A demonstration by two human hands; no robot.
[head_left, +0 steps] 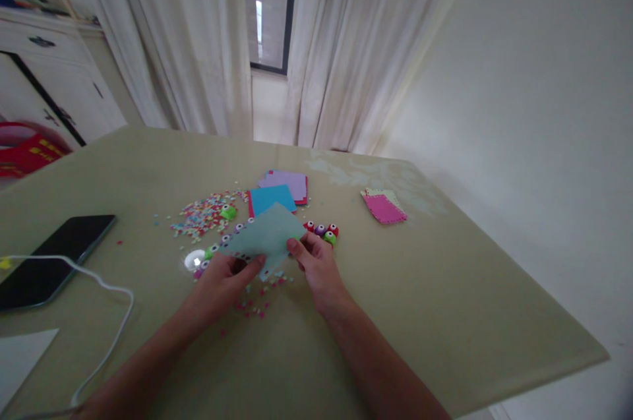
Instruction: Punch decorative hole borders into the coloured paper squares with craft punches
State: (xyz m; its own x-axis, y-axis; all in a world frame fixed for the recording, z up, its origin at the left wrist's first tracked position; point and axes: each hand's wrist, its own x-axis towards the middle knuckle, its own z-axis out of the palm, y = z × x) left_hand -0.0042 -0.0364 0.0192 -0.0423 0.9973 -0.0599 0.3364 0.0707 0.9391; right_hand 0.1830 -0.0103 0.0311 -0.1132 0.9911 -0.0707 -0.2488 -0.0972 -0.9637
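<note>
A pale blue-green sheet of paper (270,235) is held up in front of me over the table, tilted, with small holes along its lower left edge. My left hand (225,285) pinches its lower left side between thumb and fingers. On the right corner, my right hand (319,271) grips it the same way. Behind and beside the sheet stand several small coloured pieces with eye-like tops, green, purple and red; a red one (333,230) and a green one (330,239) show near my right hand. The sheet partly hides this group. Small paper bits (254,308) lie below my hands.
A pile of coloured paper bits (205,215) has a green eyed piece (228,211) in it. Blue (270,199) and lilac (291,182) sheets lie behind. Pink scallop-edged paper (386,209) is at right. A black tablet (59,258) and white cable (119,288) are at left.
</note>
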